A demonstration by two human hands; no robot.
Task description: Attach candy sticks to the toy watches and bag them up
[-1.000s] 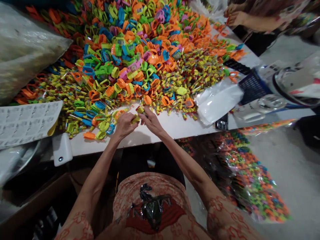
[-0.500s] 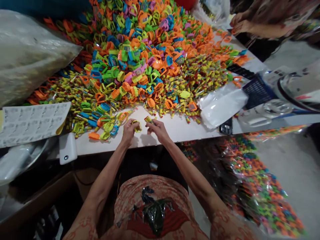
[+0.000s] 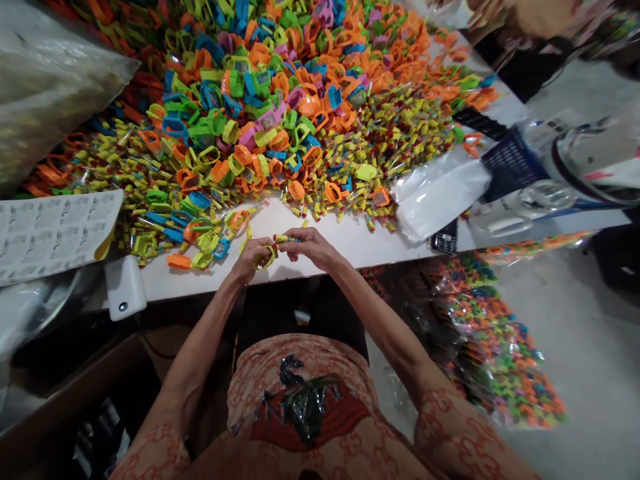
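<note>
My left hand (image 3: 251, 259) is closed on a yellow plastic toy watch (image 3: 271, 259), whose band curves out past the fingertips. Between the fingers of my right hand (image 3: 313, 247) is a small yellow candy tube (image 3: 283, 238) with a red end. The tube's end meets the watch, or lies just in front of it; I cannot tell which. Both hands are over the white table (image 3: 285, 268) near its front edge. Beyond them spreads a large heap of bright toy watches (image 3: 270, 120), with many little yellow tubes (image 3: 410, 130) along its front and right.
At the left lie a printed sticker sheet (image 3: 55, 227), a white device (image 3: 125, 287) and a big plastic sack (image 3: 45, 93). To the right are clear bags (image 3: 440, 193), a black phone (image 3: 445, 237) and a blue basket (image 3: 510, 167). Filled bags (image 3: 515, 360) cover the floor. Another person's arm (image 3: 543, 15) shows top right.
My right hand has moved left, bringing the candy tube up to the toy watch in my left hand. The camera view has shifted slightly.
</note>
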